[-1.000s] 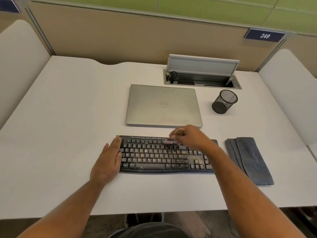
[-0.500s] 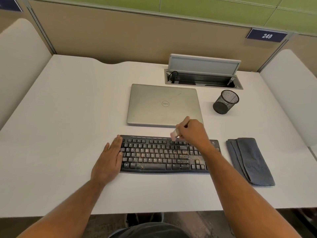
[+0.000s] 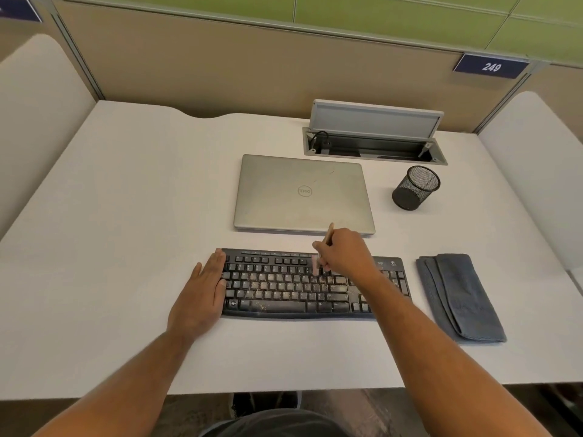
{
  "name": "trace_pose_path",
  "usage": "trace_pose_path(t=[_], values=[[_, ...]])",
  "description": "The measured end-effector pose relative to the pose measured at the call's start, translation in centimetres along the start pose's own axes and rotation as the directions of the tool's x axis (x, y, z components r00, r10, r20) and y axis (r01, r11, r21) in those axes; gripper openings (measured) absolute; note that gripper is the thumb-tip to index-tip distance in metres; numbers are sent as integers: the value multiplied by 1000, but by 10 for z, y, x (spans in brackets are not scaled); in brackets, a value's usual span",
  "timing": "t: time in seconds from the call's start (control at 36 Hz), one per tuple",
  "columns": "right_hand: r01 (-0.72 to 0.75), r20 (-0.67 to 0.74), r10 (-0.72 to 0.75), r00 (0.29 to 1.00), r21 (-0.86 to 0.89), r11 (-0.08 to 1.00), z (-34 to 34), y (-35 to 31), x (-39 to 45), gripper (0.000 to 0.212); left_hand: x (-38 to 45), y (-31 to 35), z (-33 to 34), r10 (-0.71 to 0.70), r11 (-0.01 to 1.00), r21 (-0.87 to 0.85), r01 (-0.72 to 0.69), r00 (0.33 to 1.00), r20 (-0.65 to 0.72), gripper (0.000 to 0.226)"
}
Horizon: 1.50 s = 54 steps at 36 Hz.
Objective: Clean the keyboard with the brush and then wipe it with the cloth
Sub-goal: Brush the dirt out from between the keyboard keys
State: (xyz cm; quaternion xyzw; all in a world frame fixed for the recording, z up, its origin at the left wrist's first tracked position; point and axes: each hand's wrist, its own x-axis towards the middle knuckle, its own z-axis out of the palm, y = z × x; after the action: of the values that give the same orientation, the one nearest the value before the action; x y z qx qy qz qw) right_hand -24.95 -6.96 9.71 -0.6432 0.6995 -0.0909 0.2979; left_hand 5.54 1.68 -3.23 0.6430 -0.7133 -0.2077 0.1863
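Right hand (image 3: 345,252) fingers pinch a slim wooden-handled brush (image 3: 315,264), its pale bristles down on the upper key rows of the dusty black keyboard (image 3: 284,290). Left hand (image 3: 202,293) lies flat, fingers straight, against the keyboard's left end. A folded grey cloth (image 3: 460,298) lies just right on the smooth white desk (image 3: 126,231).

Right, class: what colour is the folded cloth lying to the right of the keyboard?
The folded cloth is dark blue-grey, clearest in the head view.
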Motion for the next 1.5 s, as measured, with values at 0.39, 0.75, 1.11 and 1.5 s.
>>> trace_pose_path(t=[0.39,0.75,1.11,1.5], values=[[-21,47,11,999,215,976,-5,4,0,29,-1,0,-1,-10,1000,0,10,1000,6,63],[-174,-342,67,937,-292,940,-15,18,7,25,-1,0,-1,-4,1000,-10,4,1000,9,64],[-74,-172,57,983,-93,993,-11,15,10,38,-1,2,-1,-18,1000,-13,18,1000,6,64],[123,24,-121,992,-86,989,-27,18,20,10,-1,1,-1,-7,1000,-23,7,1000,2,64]])
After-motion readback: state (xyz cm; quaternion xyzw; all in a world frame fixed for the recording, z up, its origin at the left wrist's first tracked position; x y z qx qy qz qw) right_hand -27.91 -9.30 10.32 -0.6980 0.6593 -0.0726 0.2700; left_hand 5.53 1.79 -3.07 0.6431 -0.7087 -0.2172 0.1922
